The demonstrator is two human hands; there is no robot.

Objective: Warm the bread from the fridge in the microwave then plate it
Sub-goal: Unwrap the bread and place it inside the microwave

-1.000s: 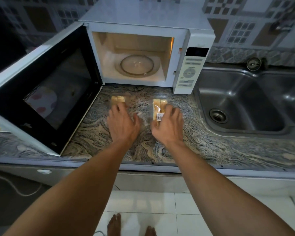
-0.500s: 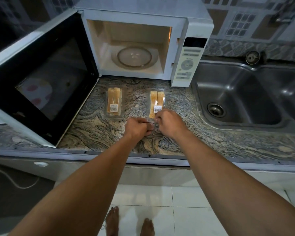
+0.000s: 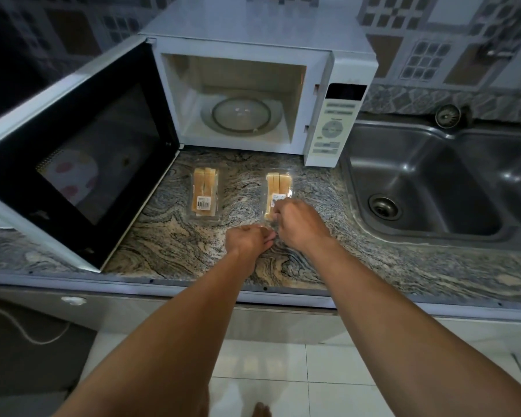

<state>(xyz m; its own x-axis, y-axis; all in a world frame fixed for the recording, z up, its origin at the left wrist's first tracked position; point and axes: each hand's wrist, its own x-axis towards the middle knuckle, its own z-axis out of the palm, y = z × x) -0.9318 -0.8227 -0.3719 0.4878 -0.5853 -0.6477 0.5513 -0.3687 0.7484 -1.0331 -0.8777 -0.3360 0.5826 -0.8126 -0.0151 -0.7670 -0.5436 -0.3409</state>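
Two clear plastic packs of sliced bread lie on the marble counter in front of the white microwave (image 3: 337, 70). The left bread pack (image 3: 204, 192) lies untouched. My right hand (image 3: 298, 222) and my left hand (image 3: 248, 240) both pinch the near end of the right bread pack (image 3: 278, 185), fingers curled on its clear wrapper. The microwave door (image 3: 73, 158) stands wide open to the left. Inside, the glass turntable (image 3: 241, 114) is bare.
A steel double sink (image 3: 427, 182) with a drain lies right of the microwave. The marble counter (image 3: 175, 245) runs along the front, its edge near my arms. The open door juts out over the counter's left part. A patterned plate shows through the door glass.
A second ago each hand lay on a separate pack. Both hands have since drawn back and met at the near end of the right pack; the left pack is let go.
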